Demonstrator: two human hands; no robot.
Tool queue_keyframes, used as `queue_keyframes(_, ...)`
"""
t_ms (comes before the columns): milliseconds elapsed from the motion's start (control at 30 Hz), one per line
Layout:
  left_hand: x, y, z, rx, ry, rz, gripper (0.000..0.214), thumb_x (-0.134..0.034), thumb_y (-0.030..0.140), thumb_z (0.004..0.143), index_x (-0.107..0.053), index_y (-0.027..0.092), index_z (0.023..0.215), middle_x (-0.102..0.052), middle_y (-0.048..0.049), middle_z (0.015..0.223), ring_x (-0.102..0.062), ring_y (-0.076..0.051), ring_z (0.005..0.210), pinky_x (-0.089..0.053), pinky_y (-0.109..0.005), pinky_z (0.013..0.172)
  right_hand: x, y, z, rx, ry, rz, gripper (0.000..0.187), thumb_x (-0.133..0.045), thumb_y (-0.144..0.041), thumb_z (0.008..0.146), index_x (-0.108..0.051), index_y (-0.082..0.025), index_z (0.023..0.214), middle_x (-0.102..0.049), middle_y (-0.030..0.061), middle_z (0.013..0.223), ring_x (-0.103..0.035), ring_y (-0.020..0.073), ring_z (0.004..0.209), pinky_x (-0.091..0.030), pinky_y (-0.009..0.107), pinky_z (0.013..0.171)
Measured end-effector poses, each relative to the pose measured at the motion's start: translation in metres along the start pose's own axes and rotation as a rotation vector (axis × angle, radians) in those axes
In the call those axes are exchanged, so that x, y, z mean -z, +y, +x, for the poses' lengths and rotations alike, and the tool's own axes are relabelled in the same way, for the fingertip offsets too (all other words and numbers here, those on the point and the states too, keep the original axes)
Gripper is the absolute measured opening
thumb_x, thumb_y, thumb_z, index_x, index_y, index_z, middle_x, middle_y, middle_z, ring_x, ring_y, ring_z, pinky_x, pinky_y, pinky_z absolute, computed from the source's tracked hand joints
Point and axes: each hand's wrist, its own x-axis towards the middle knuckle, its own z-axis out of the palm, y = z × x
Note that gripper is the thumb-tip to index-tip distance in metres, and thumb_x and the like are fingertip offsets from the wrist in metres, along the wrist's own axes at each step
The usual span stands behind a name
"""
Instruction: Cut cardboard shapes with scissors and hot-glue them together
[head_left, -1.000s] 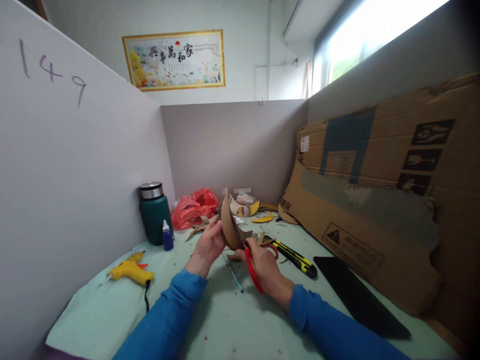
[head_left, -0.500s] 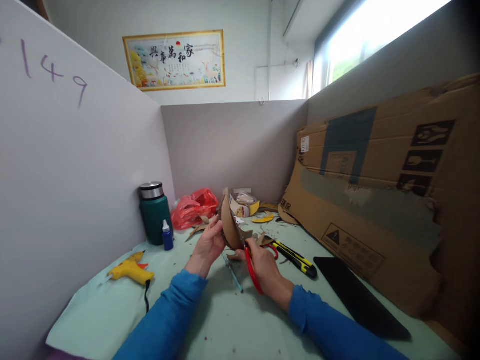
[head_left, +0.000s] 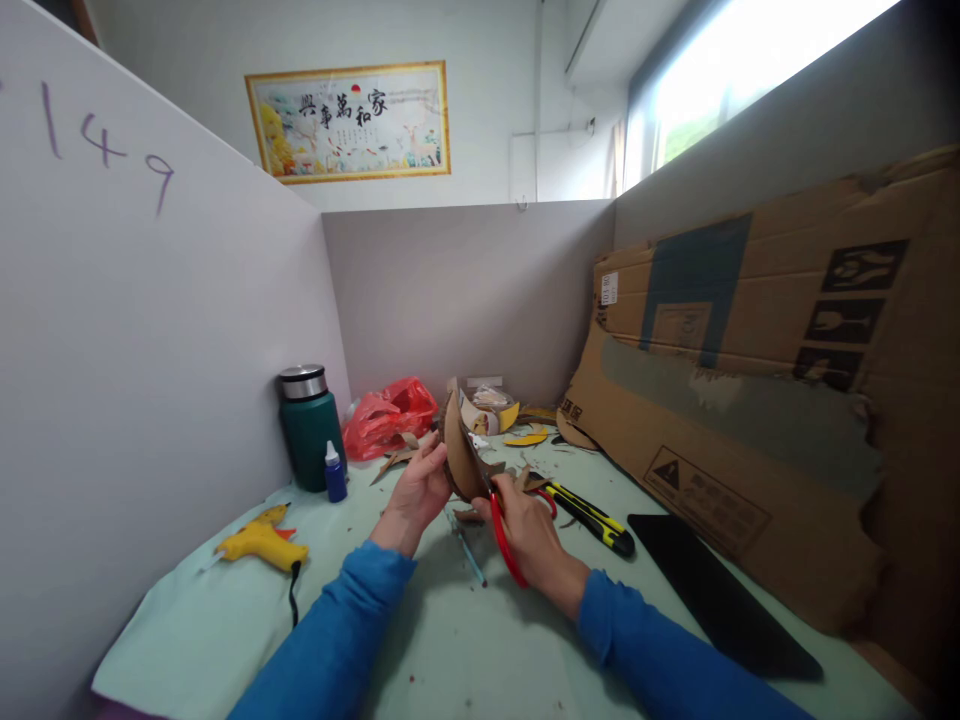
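Observation:
My left hand (head_left: 421, 490) grips a curved piece of brown cardboard (head_left: 460, 455) by its left edge, holding it tilted above the table. Red-handled scissors (head_left: 504, 540) are in my right hand (head_left: 529, 530), their blades lying along the right edge of the cardboard. Whether the blades are parted I cannot make out. Beneath the hands a thin light-blue pen or pencil (head_left: 470, 552) lies on the pale green tabletop (head_left: 465, 640). Just right of my right hand rests a yellow-and-black utility knife (head_left: 589, 515).
On the left are a yellow glue gun (head_left: 262, 540), a small blue bottle (head_left: 334, 475) and a green flask (head_left: 309, 430). Behind sit a red plastic bag (head_left: 390, 415) and cardboard scraps (head_left: 529, 437). A black flat strip (head_left: 720, 590) and a large cardboard sheet (head_left: 720, 420) occupy the right.
Almost nothing differs. The cardboard piece has turned very slightly between my hands, and the scissors stay at its right edge.

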Motion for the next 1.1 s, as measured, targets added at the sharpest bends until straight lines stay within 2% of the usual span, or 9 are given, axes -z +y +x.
queue_keyframes(267,-0.0008,-0.0017,-0.0005,0.006,-0.021,0.012,0.032,-0.069,0.015,0.071,-0.063,0.018,0.102,-0.071,-0.0036,0.091,-0.066,-0.020,0.090,-0.047,-0.035,0.093,-0.0015,-0.0006,0.0013,-0.019,-0.010,-0.006,0.022,-0.038,-0.041,0.094,-0.047,-0.021,0.090,-0.064,0.0013,0.074,-0.062,0.0170,0.067,-0.027,0.023,0.054)
queue_keyframes(467,0.0006,-0.0032,-0.0003,0.003,-0.015,-0.008,0.025,-0.070,0.014,0.071,-0.064,0.018,0.095,-0.072,-0.0027,0.091,-0.066,-0.016,0.081,-0.049,-0.033,0.090,-0.0035,0.0003,0.0020,-0.022,-0.012,-0.030,0.025,-0.036,-0.043,0.095,-0.046,-0.021,0.089,-0.063,0.0014,0.071,-0.061,0.0173,0.064,-0.026,0.023,0.053)
queue_keyframes(767,0.0018,-0.0031,0.0008,0.016,-0.003,0.003,0.036,-0.070,0.015,0.071,-0.063,0.017,0.107,-0.071,-0.0034,0.092,-0.067,-0.018,0.084,-0.047,-0.035,0.091,-0.0010,-0.0026,0.0018,-0.067,-0.039,0.017,0.025,-0.038,-0.044,0.093,-0.047,-0.021,0.089,-0.063,0.0007,0.068,-0.061,0.0168,0.063,-0.026,0.023,0.052)
queue_keyframes(1100,0.0023,-0.0030,0.0000,0.023,-0.008,0.017,0.040,-0.070,0.017,0.071,-0.061,0.018,0.111,-0.070,-0.0054,0.105,-0.065,-0.022,0.096,-0.046,-0.037,0.095,-0.0055,0.0003,0.0022,-0.085,-0.038,0.053,0.026,-0.039,-0.045,0.093,-0.048,-0.021,0.088,-0.063,0.0013,0.069,-0.061,0.0168,0.063,-0.027,0.023,0.052)
